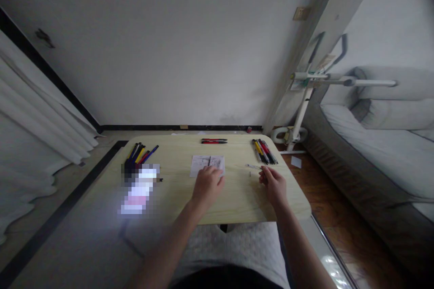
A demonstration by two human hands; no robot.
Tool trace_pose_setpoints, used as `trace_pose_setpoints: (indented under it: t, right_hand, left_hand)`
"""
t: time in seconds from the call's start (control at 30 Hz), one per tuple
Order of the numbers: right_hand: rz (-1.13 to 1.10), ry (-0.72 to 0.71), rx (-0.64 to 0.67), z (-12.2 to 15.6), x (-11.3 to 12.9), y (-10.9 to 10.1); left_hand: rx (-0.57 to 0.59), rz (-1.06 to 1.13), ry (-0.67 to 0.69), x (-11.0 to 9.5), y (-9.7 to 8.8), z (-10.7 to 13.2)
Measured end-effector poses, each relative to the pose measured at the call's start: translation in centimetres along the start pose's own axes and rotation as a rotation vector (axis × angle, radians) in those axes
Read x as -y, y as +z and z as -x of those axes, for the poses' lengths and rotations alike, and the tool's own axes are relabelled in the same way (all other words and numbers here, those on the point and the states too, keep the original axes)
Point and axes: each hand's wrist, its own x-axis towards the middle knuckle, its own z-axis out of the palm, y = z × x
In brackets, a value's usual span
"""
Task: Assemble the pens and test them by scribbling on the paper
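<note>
My left hand (207, 184) lies palm down on the lower edge of a small white sheet (197, 165) with dark drawing or print on it, its fingers resting flat on the paper. A thin dark line runs down the sheet's middle; I cannot tell whether it is an object. To the right, my right hand (274, 185) is closed in a pinch on a slim, pale, pen-like stick (252, 166), pointing left above the table. Just below that stick is a tiny light piece (250, 174), too small to name.
Pens lie on the pale wooden table (176, 198): a right bundle (264, 151), a left bundle (139, 153) and a red-and-black group (214, 141) at the back. A blurred-out bright screen (139, 192) is at left. White exercise equipment (300, 117) and a sofa (383, 144) stand right.
</note>
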Motion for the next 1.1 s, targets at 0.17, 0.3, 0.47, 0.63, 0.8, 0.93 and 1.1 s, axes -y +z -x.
trace_pose_setpoints:
  t: [0.17,0.3,0.47,0.63,0.8,0.93,1.1]
  right_hand:
    - [-0.024,-0.034,-0.110,-0.5,0.3,-2.3]
    - [-0.055,-0.052,-0.153,-1.0,0.2,-3.3]
    - [-0.077,-0.051,-0.157,-1.3,-0.3,-3.4]
    - [-0.053,-0.047,-0.160,-1.4,-0.3,-3.4]
    - [-0.039,-0.042,-0.151,-1.1,-0.2,-3.2]
    - [-0.022,-0.053,-0.150,-0.9,-0.2,-3.1]
    - [-0.023,-0.048,-0.137,-0.9,-0.4,-3.3]
  left_hand:
    - [0.180,-0.022,0.140,-5.8,4.4,-4.5]
    - [0.265,-0.070,0.218,-8.3,6.7,-5.8]
    - [0.330,-0.126,0.249,-8.4,8.4,-6.0]
    - [0.357,-0.145,0.247,-7.6,8.3,-6.0]
    - [0.382,-0.170,0.208,-6.8,7.4,-6.3]
    - [0.397,-0.188,0.176,-6.8,7.0,-6.8]
    - [0.406,-0.195,0.118,-7.3,6.9,-7.5]
